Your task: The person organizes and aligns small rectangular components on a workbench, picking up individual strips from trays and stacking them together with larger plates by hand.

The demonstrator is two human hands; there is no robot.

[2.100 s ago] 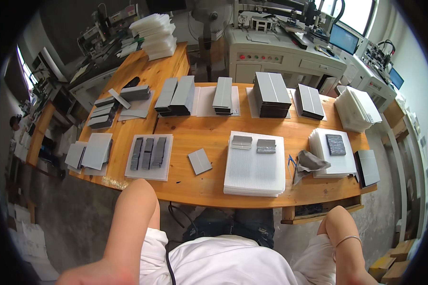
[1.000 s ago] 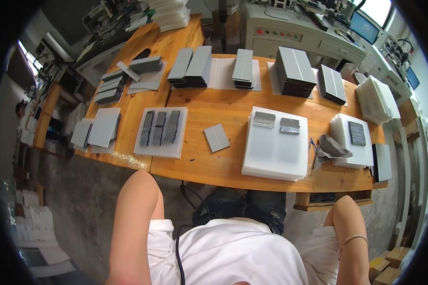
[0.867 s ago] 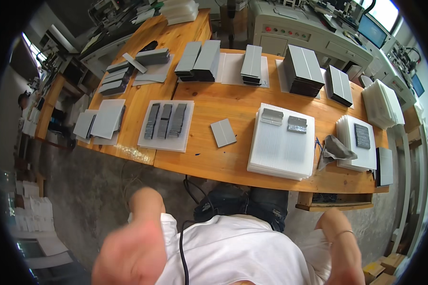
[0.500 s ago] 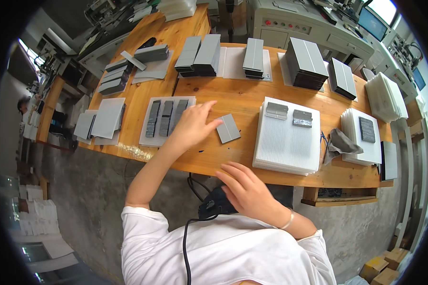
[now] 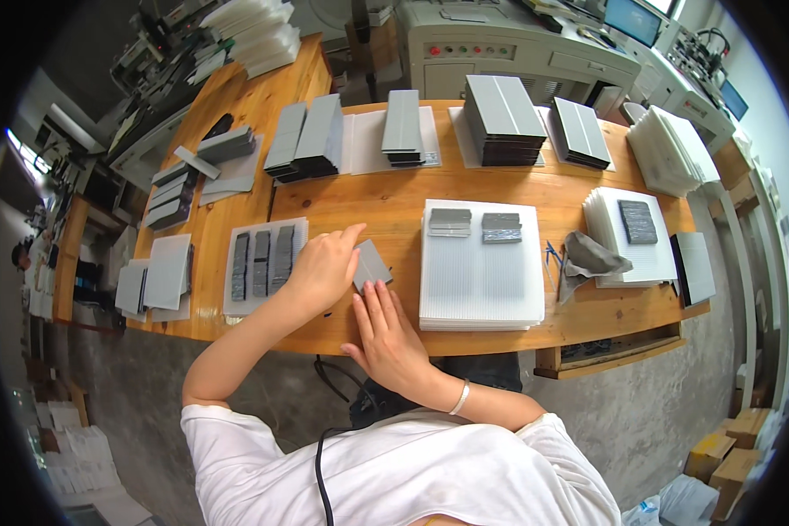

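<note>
Left of the stack of white corrugated sheets (image 5: 480, 285), our grey panel (image 5: 374, 262) lies flat, seemingly not yet lifted; grey strips (image 5: 450, 222) already rest atop the stack. Our left hand (image 5: 321, 268), thumb and fingers parted, and right hand (image 5: 390, 348), fingers outstretched, reach its edges, gripping nothing. Right of the stack, a pulled-out wooden drawer (image 5: 618, 360) holds indistinct dark items (image 5: 583, 350).

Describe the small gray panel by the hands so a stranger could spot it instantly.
On the wooden table, look left of the large white ribbed stack. The small gray panel lies there, left hand beside it, right hand at its near edge. Unlike the three dark strips farther left, it lies directly on wood.
</note>
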